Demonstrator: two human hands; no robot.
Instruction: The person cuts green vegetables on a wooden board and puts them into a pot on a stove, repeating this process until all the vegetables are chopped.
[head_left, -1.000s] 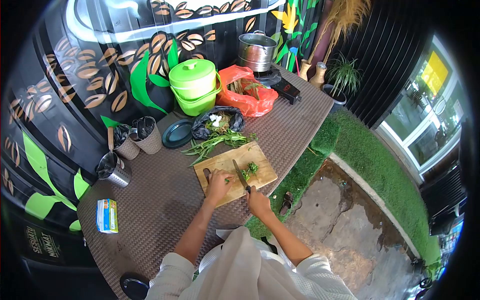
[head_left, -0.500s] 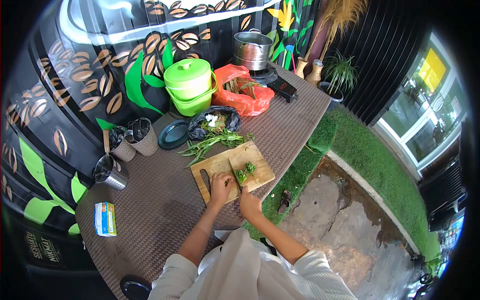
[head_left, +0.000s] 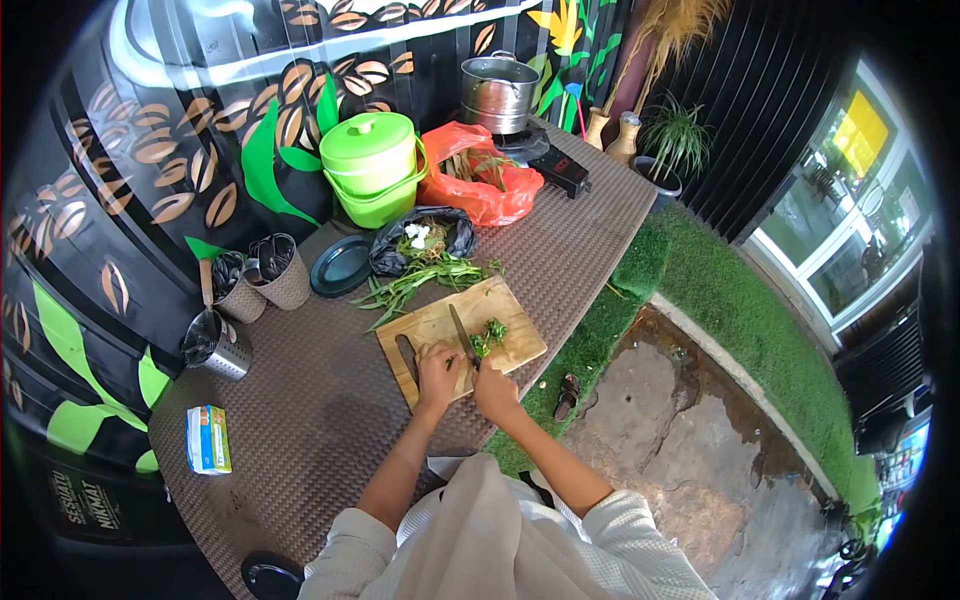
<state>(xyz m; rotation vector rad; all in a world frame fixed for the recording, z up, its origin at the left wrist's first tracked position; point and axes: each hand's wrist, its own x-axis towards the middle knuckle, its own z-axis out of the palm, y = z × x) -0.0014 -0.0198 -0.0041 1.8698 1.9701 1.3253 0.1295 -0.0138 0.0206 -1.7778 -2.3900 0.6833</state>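
- The right hand (head_left: 497,393) is closed around the handle of the knife (head_left: 459,328), whose blade reaches away over the board. The handle is the place to grip it; the blade looks stiff and should be kept clear of the fingers.
- The left hand (head_left: 438,372), fingers bent, holds a small bunch of greens (head_left: 450,362) beside the blade. Much of the bunch is hidden; it should be light, soft and perhaps slippery, best pinned with tucked fingertips.
- Both hands are over the cutting board (head_left: 420,325), near the table's right edge. It looks flat and rigid, with a slot at its left end for lifting.
- Chopped greens (head_left: 488,338) lie loose on the board, just right of the blade; they are likely limp and easily scattered, so better scooped than pinched.
- Past the board's far edge, long leafy stems (head_left: 430,283) lie on the table (head_left: 300,370). They look bendy and easily bruised, best gathered by the stalks.
- Beyond them sits an open black bag (head_left: 455,230), thin and floppy, best held by its rim.
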